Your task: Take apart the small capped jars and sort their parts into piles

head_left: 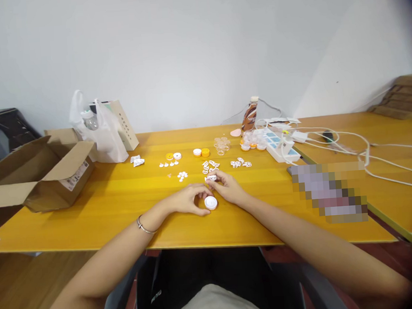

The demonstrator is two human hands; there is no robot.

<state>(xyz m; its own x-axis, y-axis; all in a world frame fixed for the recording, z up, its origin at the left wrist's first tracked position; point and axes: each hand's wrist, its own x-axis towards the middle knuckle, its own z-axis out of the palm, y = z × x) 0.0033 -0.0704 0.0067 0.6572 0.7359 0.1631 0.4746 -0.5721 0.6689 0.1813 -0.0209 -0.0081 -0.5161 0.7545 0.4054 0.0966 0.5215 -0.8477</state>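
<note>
Both my hands rest on the yellow table (117,198) near its front edge. My left hand (190,200) curls around a round white cap (211,202), fingers touching its side. My right hand (229,186) pinches a small white perforated piece (211,177) just above the cap. More small white pieces (211,165) lie scattered beyond my hands, with another cluster (241,163) to the right.
An open cardboard box (38,173) sits at the left, a white plastic bag (102,133) behind it. Orange and white caps (201,152), clear cups (221,145), a drink bottle (250,114), a power strip (279,147) and cables (350,147) stand farther back and right.
</note>
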